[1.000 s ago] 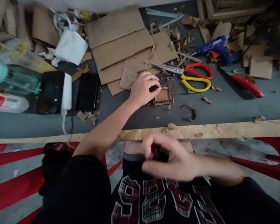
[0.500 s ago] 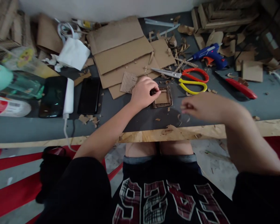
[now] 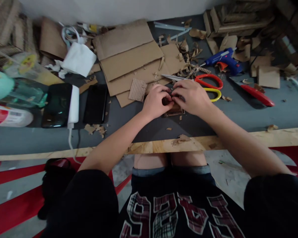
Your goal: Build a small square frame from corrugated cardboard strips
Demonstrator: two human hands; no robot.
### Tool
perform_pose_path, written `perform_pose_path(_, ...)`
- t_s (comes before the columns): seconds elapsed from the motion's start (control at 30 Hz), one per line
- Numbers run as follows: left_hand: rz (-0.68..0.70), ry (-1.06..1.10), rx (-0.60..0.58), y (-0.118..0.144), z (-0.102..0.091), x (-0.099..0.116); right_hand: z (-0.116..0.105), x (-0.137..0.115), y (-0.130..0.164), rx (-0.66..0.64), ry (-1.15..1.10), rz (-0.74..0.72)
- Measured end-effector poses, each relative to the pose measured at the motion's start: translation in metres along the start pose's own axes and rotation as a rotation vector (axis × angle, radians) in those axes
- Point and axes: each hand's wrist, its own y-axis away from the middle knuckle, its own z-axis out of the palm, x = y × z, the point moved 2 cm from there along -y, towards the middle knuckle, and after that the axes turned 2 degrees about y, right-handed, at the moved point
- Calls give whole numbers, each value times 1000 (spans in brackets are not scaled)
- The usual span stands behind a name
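Head view: both hands now pinch the small cardboard frame (image 3: 174,111) on the grey table (image 3: 238,112); the right hand (image 3: 190,97) has come in from the side to join the left hand (image 3: 156,100), fingertips meeting, just before the scissors (image 3: 210,86).

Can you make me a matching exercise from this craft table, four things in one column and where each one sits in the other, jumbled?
Things:
1. small cardboard frame
2. scissors
3. glue gun
4. black phone

Places:
A. far right of the table, among cardboard scraps
B. under the left hand and right hand
C. left of the hands, beside a white charger
D. just behind the right hand, partly hidden by it

Pairs: 1-B, 2-D, 3-A, 4-C
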Motion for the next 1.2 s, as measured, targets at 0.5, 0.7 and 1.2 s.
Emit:
perform_pose_path(0.5,48,25,-24,0,-2,2,-50,33,9,-390,566,657)
perform_pose_path(0.7,14,-13,21,0,-3,0,-36,51,-2,-316,555,332)
perform_pose_path(1.2,-119,34,-21,1,-6,5,-19,59,-96,-95,344,327)
